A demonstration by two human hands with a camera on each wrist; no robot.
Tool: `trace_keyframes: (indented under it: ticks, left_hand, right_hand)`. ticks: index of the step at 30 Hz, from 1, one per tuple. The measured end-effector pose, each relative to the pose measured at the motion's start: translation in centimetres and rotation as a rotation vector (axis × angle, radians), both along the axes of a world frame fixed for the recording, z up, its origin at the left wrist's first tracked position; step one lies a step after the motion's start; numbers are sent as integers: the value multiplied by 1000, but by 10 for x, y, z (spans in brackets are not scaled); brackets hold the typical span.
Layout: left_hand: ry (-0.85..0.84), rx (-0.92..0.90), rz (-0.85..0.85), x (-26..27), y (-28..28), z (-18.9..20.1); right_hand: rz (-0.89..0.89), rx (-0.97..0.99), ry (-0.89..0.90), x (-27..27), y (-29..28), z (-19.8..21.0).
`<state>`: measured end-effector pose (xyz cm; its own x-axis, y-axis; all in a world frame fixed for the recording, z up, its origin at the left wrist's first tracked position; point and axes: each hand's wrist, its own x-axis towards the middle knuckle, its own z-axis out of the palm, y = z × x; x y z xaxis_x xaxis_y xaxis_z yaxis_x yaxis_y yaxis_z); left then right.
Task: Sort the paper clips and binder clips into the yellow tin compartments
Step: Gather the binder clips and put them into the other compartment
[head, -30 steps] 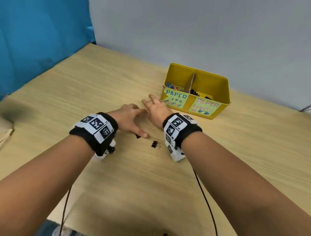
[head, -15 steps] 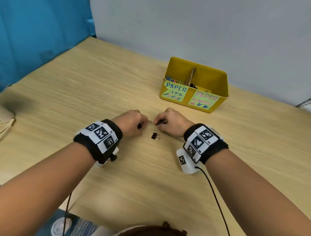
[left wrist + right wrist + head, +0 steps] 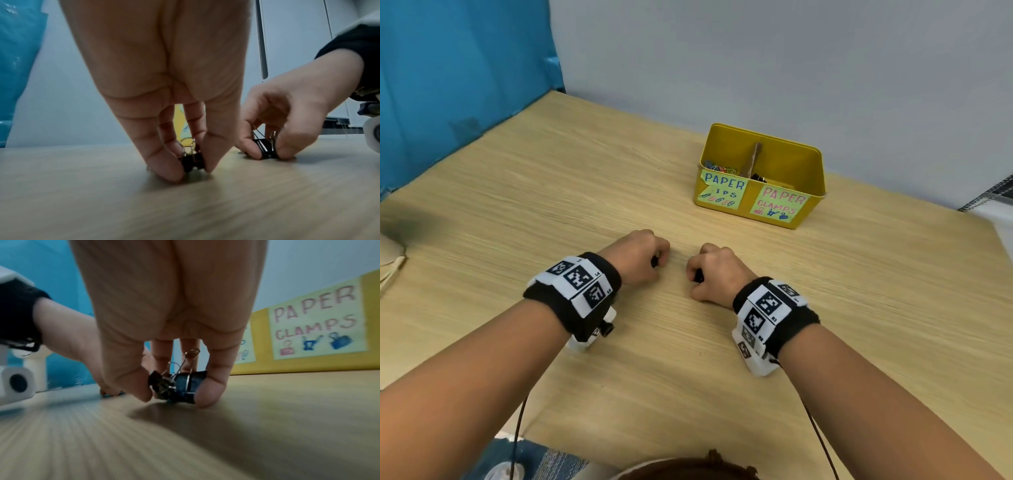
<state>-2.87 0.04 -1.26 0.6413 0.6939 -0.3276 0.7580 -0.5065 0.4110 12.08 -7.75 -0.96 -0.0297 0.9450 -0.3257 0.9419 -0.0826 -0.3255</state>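
On the wooden table, my left hand (image 3: pixel 655 265) pinches a small black binder clip (image 3: pixel 193 160) between thumb and fingers, down at the table surface. A short gap to its right, my right hand (image 3: pixel 697 275) pinches two black binder clips (image 3: pixel 179 384) together, also at the table. The yellow tin (image 3: pixel 804 209) stands beyond the hands, to the right. Its left compartment, labelled for paper clips, holds coloured paper clips (image 3: pixel 720 168). The right compartment, labelled PAPER CLAMPS, holds black binder clips (image 3: pixel 758 177). A cardboard divider (image 3: pixel 753 159) separates them.
A blue curtain (image 3: pixel 458 78) hangs along the table's left side and a grey wall (image 3: pixel 791 61) runs behind the tin. A pale object (image 3: pixel 387 250) sits at the far left edge. Cables (image 3: pixel 822 442) trail from both wristbands over the front edge.
The loose binder clip that lay between the hands is off the table; my right hand now grips it with its first clip. Both hands have drawn slightly toward me.
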Motion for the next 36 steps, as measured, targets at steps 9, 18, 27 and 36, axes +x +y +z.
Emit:
trace_keyframes:
  ticks: [9, 18, 27, 36]
  left_hand:
    - [-124, -47, -35, 49, 15, 22]
    - [-157, 7, 16, 67, 24, 14]
    - [-497, 111, 63, 90, 38, 77]
    - [-404, 73, -123, 170, 62, 109]
  right_hand:
    - [-335, 37, 114, 80, -8, 21]
    - [-486, 380, 425, 107, 15, 90]
    - [-536, 537, 193, 124, 65, 88]
    - [-639, 567, 161, 141, 53, 79]
